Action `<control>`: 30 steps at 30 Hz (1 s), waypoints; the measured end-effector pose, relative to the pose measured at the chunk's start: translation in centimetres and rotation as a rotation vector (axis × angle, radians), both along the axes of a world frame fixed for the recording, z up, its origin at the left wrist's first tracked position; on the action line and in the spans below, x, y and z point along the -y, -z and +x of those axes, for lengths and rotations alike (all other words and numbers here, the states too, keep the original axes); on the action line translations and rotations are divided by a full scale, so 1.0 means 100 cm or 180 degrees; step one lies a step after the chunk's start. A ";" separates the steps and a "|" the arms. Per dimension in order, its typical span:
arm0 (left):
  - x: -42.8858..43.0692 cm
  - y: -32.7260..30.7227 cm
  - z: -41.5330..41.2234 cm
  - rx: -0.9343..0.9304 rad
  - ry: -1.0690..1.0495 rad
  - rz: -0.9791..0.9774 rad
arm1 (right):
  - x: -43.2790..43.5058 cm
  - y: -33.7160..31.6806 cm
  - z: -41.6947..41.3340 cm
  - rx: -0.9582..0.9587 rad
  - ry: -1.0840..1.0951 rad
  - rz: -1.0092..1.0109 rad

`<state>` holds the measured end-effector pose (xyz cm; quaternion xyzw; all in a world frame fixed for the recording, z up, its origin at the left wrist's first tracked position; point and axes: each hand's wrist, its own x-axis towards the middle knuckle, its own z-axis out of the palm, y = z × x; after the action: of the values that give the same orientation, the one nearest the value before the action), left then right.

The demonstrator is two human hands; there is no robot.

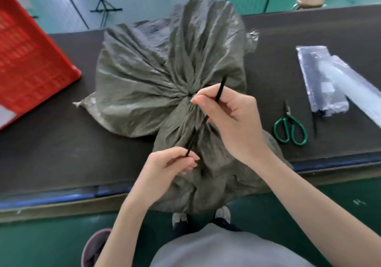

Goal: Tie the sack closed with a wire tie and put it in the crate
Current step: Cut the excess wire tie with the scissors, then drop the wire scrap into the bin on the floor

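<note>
Hands pinch black wire tie (198, 128) ends: left hand (165, 167) low, right hand (228, 114) high (over sack (144, 85) neck).

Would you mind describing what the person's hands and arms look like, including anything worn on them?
Both the left hand and the right hand are bare: no gloves, rings, watch or bracelets show. The forearms are uncovered all the way to the frame's edge, so no sleeve cuffs appear. Fingernails look short and unpainted. The only clothing visible is a grey top at the bottom of the view.
</note>
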<state>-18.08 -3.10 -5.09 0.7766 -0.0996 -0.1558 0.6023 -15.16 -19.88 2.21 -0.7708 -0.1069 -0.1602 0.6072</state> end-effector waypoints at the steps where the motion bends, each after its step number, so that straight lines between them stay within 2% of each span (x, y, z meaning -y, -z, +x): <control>1: -0.013 0.004 -0.005 -0.0116 -0.0255 -0.0309 | -0.007 0.001 0.000 -0.0001 -0.0074 0.0059; 8: -0.099 0.042 -0.048 -0.0583 -0.2066 -0.2089 | -0.085 0.023 -0.004 -0.0324 -0.0964 0.0241; 18: -0.224 0.114 -0.127 -0.0498 -0.4544 -0.3125 | -0.217 0.091 -0.021 -0.1118 -0.2031 -0.0464; 20: -0.249 0.128 -0.150 -0.0508 -0.4938 -0.3051 | -0.245 0.113 -0.019 -0.1158 -0.2256 -0.0925; 23: -0.285 0.151 -0.183 -0.0574 -0.5497 -0.2326 | -0.286 0.145 -0.020 -0.1042 -0.2577 -0.1640; 27: -0.322 0.186 -0.217 -0.0685 -0.5900 -0.1140 | -0.314 0.167 -0.026 -0.1064 -0.2739 -0.2014; 30: -0.347 0.212 -0.226 -0.0910 -0.5918 -0.0548 | -0.322 0.174 -0.028 -0.1166 -0.2810 -0.2262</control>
<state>-40.69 31.64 -26.30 0.4710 0.6232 0.3011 0.5469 -17.99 12.34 -15.18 -0.8245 -0.3579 0.2887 0.3297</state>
